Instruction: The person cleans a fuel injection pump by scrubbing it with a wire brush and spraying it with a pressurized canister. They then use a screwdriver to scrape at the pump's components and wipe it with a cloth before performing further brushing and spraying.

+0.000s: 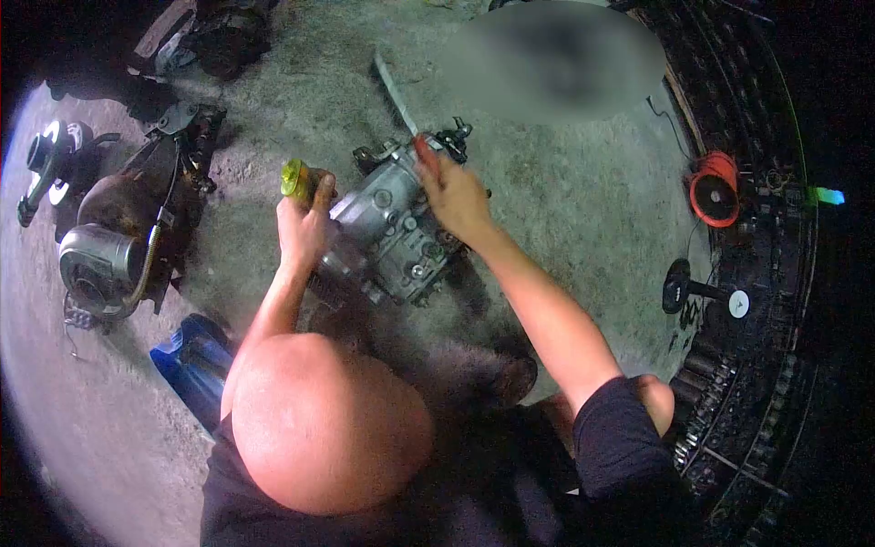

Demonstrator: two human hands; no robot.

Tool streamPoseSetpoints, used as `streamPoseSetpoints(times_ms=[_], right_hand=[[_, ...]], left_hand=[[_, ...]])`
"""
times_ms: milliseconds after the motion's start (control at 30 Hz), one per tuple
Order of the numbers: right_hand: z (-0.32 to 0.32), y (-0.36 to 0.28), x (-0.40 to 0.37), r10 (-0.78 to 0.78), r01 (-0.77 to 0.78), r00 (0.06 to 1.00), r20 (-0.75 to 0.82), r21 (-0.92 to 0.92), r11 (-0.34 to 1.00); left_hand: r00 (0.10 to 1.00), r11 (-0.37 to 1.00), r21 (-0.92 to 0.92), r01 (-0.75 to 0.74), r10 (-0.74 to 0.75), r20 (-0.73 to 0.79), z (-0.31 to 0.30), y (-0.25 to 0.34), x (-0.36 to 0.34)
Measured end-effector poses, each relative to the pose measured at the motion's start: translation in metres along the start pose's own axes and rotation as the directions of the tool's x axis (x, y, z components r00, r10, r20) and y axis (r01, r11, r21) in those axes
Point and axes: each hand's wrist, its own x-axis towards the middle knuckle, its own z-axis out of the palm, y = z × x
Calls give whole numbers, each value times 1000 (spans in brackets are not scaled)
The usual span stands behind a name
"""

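A grey metal pump-like engine part (392, 239) lies on the concrete floor in front of me. My left hand (305, 223) is closed around a yellow-green cylindrical object (295, 180) at the part's left end. My right hand (456, 196) grips a red-handled tool (426, 157) whose long flat metal shaft (394, 91) points up and away from me. That hand rests over the top of the engine part. My own head and dark shirt fill the bottom of the view and hide the floor near me.
A turbocharger-like assembly (114, 246) and other dark machine parts (55, 159) lie at the left. A blue object (193, 360) sits near my left side. At the right are an orange reel (715, 189), a black stand (679, 287) and a tray of sockets (720, 392).
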Motion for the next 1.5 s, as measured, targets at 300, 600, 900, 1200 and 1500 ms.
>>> streamPoseSetpoints(times_ms=[300, 600, 900, 1200, 1500], right_hand=[[-28, -19, 13, 132, -111, 986, -99, 196, 974], [7, -11, -5, -165, 167, 986, 30, -95, 981], [-2, 2, 17, -188, 202, 974, 127, -110, 973], [10, 9, 31, -119, 157, 944, 307, -102, 982], [-12, 15, 32, -182, 173, 966, 186, 63, 983]], left_hand=[[998, 998, 18, 58, -58, 23, -4, -8, 2], [996, 993, -110, -48, 39, -83, -9, -4, -12], [989, 963, -244, -112, 83, -124, -19, -4, -15], [993, 956, -284, -79, 48, -112, -22, -12, -17], [997, 965, -258, 52, -66, -46, -20, -20, -14]])
